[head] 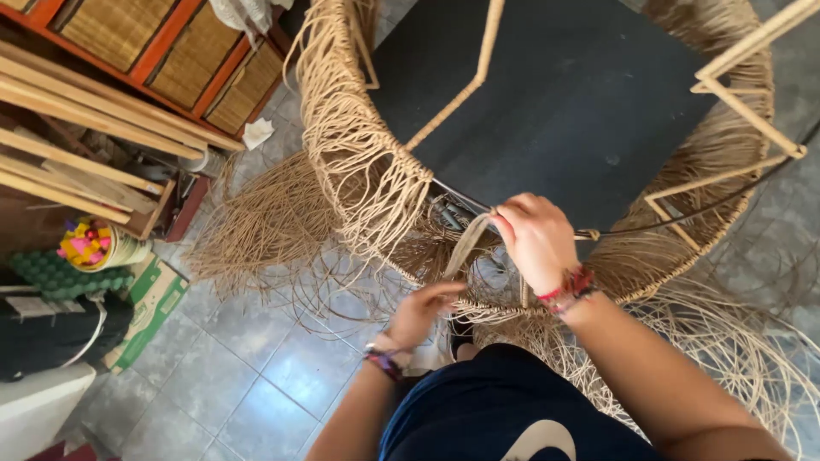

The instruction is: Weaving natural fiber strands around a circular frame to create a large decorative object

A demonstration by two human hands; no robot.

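Weaving is in progress on a large round wicker frame (367, 171), which stands on the grey tiled floor (256, 376) in front of the person. Its wall is made of many thin tan fibre strands over pale wooden rods (743, 94), and loose strand ends hang out in a fringe at the near left and near right. A dark mat (564, 94) shows inside the ring. The right hand (536, 239) is closed on a flat tan strand (468, 243) at the near rim, beside a thin black cable (683, 213). The left hand (420, 314) is lower, with fingers curled narrow on the lower end of the same strand. Both wrists carry coloured bracelets. At the far left lie light wooden slats (77, 128) and red-framed woven panels (171, 51). At the left a green and brown cardboard box (149, 312) lies flat on the floor, near a small bucket (94, 248) of bright pink and yellow pieces
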